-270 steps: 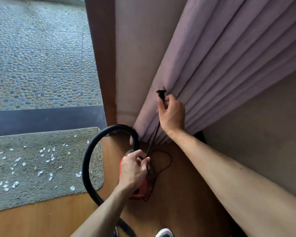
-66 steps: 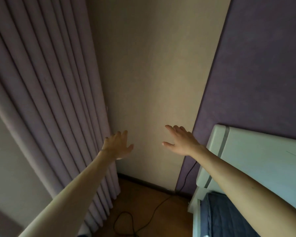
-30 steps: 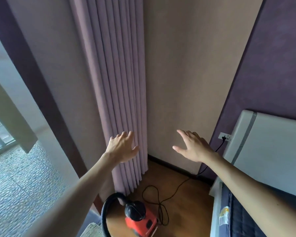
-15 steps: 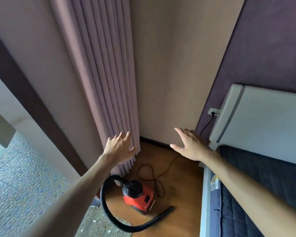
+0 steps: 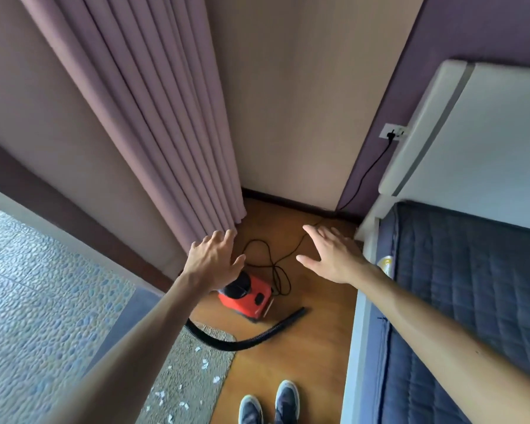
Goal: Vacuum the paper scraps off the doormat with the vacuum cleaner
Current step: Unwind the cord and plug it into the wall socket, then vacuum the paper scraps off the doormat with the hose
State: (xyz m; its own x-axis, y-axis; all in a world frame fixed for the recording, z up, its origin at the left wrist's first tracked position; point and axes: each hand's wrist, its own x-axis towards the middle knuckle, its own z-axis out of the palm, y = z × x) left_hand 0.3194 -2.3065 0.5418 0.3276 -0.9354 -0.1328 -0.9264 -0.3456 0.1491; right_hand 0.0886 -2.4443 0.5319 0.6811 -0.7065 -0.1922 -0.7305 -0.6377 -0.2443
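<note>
Wooden floor underfoot, two shoes at the near edge. Doormat on their left carries white scraps. Black hose crosses the mat corner to the red vacuum, which stands on the floor. Left hand and right hand hover above, fingers spread, holding nothing. Cord runs to a wall socket. Curtain left, mattress right. No lettering appears legible.

Both arms extended fwd, palms down. Left hand and right hand empty, fingers spread, apart, approx. level w/ each other.
</note>
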